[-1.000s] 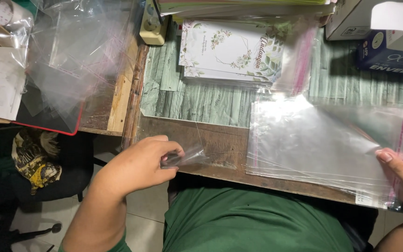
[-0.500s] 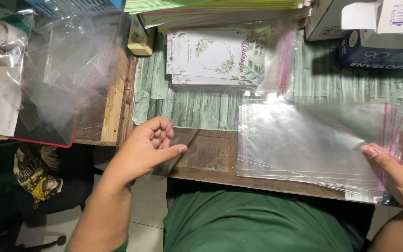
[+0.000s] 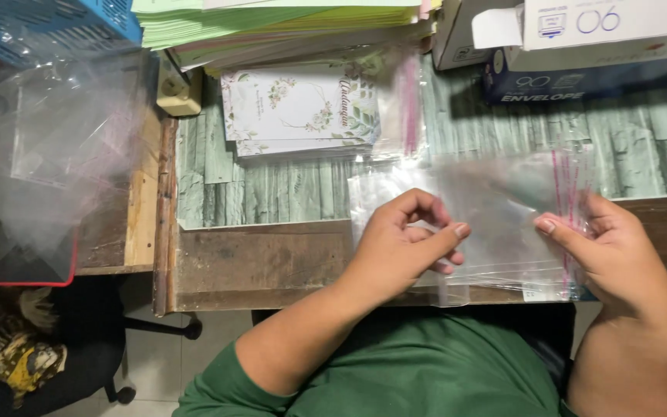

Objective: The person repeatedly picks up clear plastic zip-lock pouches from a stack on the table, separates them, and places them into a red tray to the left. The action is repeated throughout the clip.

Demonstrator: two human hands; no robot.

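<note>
Clear plastic bags lie in a flat stack on the wooden tabletop, right in front of the person in the green shirt. The bags have a thin red strip along their right side. Both hands are on this stack.

The left hand rests on the left part of the stack. Its fingers are bent and curled in, with the tips close together, and they touch the top bag. I cannot tell if they pinch it or only press on it.

The right hand is at the right edge of the stack, by the red strip. Its thumb lies on top of the bags and the other fingers seem to go under them, so it holds the edge of the bags between them.

Just behind the bags, farther from the person, lies a pile of white cards with leaf and flower prints, partly inside a clear sleeve. Behind the cards sits a stack of green and yellow paper. To the right of that are a white box and a dark blue box.

On the far left, a heap of loose clear plastic lies on another wooden top. A blue basket is in the top left corner.
</note>
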